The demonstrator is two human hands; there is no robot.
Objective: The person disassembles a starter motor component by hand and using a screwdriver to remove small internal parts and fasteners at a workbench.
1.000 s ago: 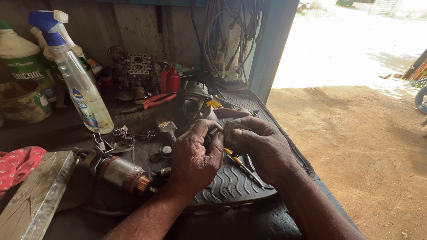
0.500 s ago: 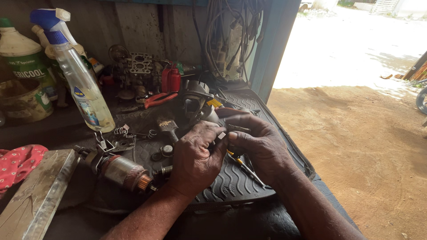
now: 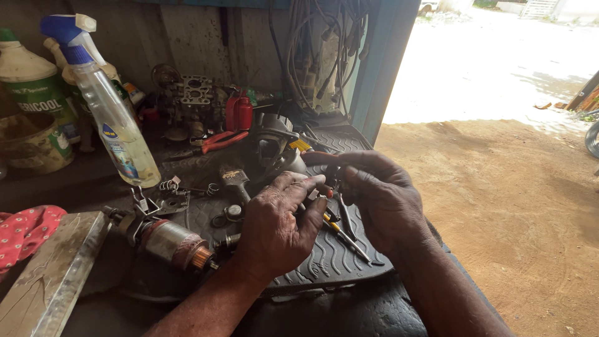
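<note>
Nearest to me, my left hand and right hand meet over the ribbed rubber mat, fingers of both curled in around a small part with a reddish tip. It sits pinched right between the fingertips, mostly hidden, so I can't tell what it is. A screwdriver lies on the mat just under them. Left of that lies a motor armature. Farther back stand a spray bottle and red pliers.
</note>
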